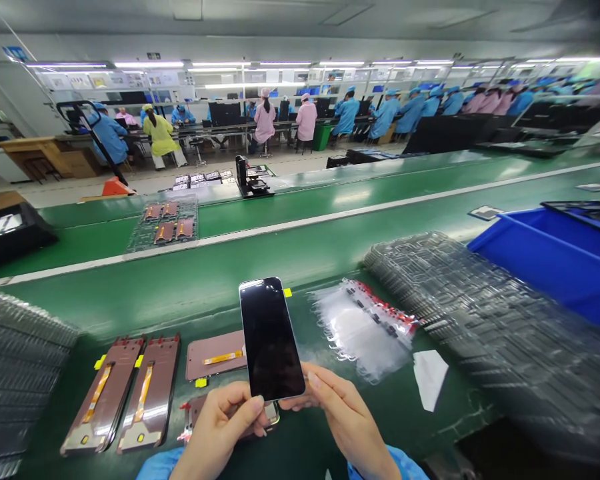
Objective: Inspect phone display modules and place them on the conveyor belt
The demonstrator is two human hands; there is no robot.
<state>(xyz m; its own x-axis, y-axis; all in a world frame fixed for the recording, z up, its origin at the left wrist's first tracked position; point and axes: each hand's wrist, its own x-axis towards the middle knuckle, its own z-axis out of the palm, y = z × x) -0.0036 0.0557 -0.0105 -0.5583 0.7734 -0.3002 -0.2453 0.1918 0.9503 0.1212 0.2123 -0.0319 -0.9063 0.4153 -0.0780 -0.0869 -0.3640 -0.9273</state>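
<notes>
A black phone screen (271,340) with a thin pale edge and a yellow tab stands tilted up before me. My left hand (235,420) pinches its lower left corner between thumb and fingers. At the lower right corner, my right hand (330,397) grips the edge. Behind the screen lies a brownish screen panel (213,365), back up, with an orange flex cable. Another panel beneath my left hand is mostly covered. Further left rest two stacks of similar panels, a left stack (103,393) and a right stack (150,393), with red tabs at their tops.
Clear plastic films with red tabs (365,327) lie right of the screen, beside a white paper piece (430,379). Stacked clear trays (10,380) stand left, more trays (460,320) right. A blue bin (560,253) sits far right. Beyond the green belt (300,213), several people work at benches.
</notes>
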